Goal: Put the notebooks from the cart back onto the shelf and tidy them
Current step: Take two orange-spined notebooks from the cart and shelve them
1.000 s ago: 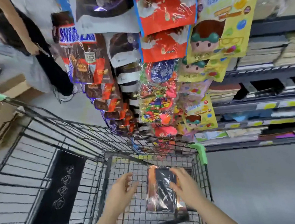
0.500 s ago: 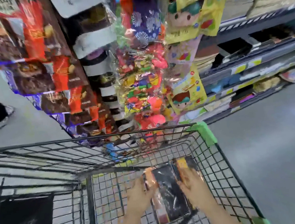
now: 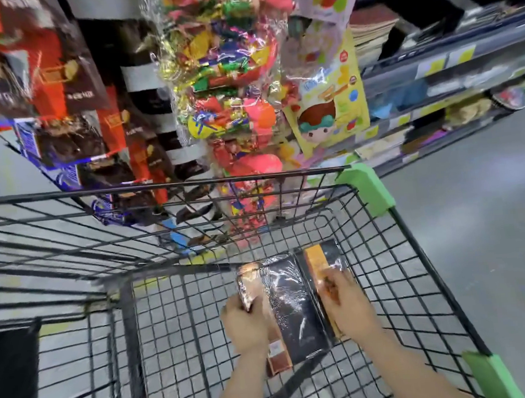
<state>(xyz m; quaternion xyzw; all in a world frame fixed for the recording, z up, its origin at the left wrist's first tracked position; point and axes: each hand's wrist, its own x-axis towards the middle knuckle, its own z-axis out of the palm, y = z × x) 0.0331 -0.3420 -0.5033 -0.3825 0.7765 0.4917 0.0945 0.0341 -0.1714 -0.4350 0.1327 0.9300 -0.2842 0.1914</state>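
Your left hand (image 3: 245, 322) and right hand (image 3: 348, 302) each gripped an edge of slick, stiff, shrink-wrapped dark notebooks (image 3: 291, 307) in the black wire cart (image 3: 419, 267).

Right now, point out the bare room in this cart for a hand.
Bare wire floor lies between the cart's left wall and the left hand. Crowded: both hands, the right hand included, sit on the wrapped notebooks near the right wall.

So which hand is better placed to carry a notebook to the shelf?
Probably the right hand: it rests on the right notebook, and the shelf stands on that side. The left hand grips the left notebook, farther away.
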